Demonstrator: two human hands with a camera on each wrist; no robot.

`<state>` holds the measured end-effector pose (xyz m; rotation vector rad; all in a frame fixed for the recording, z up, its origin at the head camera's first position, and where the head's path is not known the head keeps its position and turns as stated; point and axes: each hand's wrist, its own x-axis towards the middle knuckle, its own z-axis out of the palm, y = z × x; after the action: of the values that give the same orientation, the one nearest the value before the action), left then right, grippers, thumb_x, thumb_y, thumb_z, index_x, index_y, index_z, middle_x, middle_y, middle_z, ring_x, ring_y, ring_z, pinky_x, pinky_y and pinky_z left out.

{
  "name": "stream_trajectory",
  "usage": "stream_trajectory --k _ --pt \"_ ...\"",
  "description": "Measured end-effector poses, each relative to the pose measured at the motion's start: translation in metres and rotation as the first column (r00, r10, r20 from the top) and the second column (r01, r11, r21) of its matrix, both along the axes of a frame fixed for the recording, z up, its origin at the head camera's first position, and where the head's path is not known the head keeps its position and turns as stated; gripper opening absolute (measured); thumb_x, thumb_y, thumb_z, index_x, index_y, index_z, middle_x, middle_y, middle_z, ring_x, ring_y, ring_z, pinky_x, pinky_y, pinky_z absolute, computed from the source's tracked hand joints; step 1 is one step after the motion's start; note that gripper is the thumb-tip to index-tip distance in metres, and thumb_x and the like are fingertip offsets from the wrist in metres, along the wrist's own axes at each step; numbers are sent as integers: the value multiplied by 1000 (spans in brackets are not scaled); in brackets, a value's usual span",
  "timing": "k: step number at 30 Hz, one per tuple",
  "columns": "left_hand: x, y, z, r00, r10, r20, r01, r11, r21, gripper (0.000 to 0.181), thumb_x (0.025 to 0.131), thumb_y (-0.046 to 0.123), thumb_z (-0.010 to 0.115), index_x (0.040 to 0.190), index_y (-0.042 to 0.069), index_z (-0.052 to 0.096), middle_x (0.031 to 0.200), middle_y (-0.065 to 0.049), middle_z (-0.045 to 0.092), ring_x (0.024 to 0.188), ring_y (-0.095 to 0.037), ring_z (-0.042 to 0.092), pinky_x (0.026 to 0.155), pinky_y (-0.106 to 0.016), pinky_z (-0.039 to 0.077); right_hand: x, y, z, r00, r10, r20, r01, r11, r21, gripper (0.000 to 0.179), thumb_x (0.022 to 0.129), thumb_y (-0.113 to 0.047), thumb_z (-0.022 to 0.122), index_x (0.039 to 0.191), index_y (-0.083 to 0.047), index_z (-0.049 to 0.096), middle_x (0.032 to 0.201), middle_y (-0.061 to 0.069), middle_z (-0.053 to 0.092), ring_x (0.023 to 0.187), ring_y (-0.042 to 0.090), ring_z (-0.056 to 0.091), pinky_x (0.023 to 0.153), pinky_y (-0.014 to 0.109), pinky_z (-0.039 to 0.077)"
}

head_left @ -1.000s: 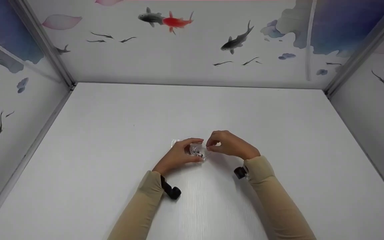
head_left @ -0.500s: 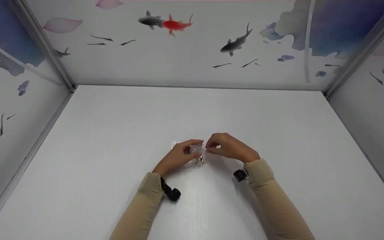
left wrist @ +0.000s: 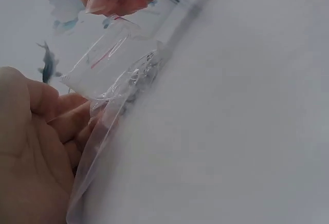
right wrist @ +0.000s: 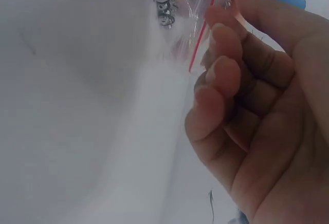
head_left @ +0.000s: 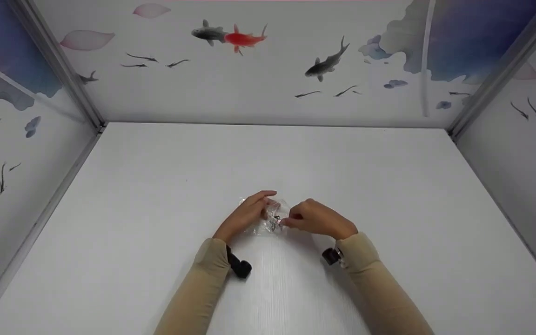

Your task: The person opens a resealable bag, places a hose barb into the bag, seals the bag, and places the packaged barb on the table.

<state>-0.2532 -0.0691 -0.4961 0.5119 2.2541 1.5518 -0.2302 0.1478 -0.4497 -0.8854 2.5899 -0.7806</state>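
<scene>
A small clear zip-lock bag (head_left: 275, 222) with a red seal line is between the two hands. Silvery ring-like metal pieces (right wrist: 167, 3) lie bunched in the plastic. My right hand (head_left: 317, 217) pinches the bag's edge by the red line between thumb and index finger, its other fingers curled in. The left hand (head_left: 248, 212) is at the bag's other side, index finger stretched out. In the left wrist view, its relaxed fingers (left wrist: 72, 121) rest against the plastic, partly hidden behind it. A long fold of clear plastic (left wrist: 92, 162) hangs beside that palm.
Beneath the hands spreads a white tabletop (head_left: 268, 158). White panels printed with fish and petals, such as the back wall (head_left: 249, 79), enclose it on three sides. Black wrist cameras (head_left: 241, 269) sit on both wrists.
The right hand has come down and slightly left, onto the bag. The left hand's thumb and index finger, earlier spread around the bag, have shifted, and more of the bag shows below.
</scene>
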Motion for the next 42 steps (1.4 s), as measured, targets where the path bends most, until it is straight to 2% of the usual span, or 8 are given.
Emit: stream_trajectory --k 6,10,13,17,23,29,34,42 --pt "-6 5 4 999 -5 -47 2 997 -73 33 102 15 42 128 4 59 79 -1 51 66 -10 47 70 -24 41 7 -7 -2 997 -33 72 33 999 4 37 92 -36 64 73 -5 71 56 -8 52 49 4 42 48 20 34" --pt "-8 8 6 996 -6 -84 -4 993 -114 28 101 12 48 122 4 64 80 -3 58 59 -10 46 60 -22 40 11 -13 -3 992 -44 116 41 999 22 42 89 -43 65 70 -7 72 54 -4 59 48 5 47 47 22 37" --pt "-10 8 6 993 14 -118 -30 990 -134 25 99 12 52 117 6 69 98 -8 68 73 -11 55 68 -23 44 13 -17 -3 991 -49 122 47 999 26 42 89 -44 66 69 -8 73 56 1 64 47 6 51 48 24 42" --pt "-11 9 5 989 33 -143 -55 987 -151 22 97 14 56 112 8 72 116 -7 69 99 -15 59 83 -28 46 14 -21 -4 992 -63 111 61 998 24 38 90 -38 67 69 -7 73 56 1 64 46 6 51 48 24 44" --pt "-12 12 9 990 16 -143 -40 985 -167 22 96 12 57 110 8 73 114 -7 70 92 -16 57 80 -28 45 12 -20 -5 995 -65 80 65 998 1 34 91 -29 66 68 -4 72 52 -4 57 44 4 46 47 20 38" --pt "-12 12 14 987 -19 -159 -10 984 -179 22 97 12 56 112 9 72 118 -6 69 107 -20 59 91 -35 46 11 -16 -2 999 -30 45 32 999 -27 28 92 -18 63 69 -4 71 52 -6 54 45 4 42 47 19 36" --pt "-13 10 19 975 -50 -215 18 988 -152 20 95 11 58 109 6 72 114 -10 70 105 -23 60 90 -35 46 9 -8 -1 999 -24 38 26 999 -38 24 92 -15 63 73 -4 72 56 -2 58 46 4 44 49 19 38" --pt "-12 7 28 972 9 -236 -45 988 -149 13 91 15 66 99 7 73 100 -8 71 88 -16 58 76 -27 43 3 8 6 998 -42 39 45 997 -67 18 92 -17 65 83 -4 73 69 9 67 53 5 50 52 22 44"
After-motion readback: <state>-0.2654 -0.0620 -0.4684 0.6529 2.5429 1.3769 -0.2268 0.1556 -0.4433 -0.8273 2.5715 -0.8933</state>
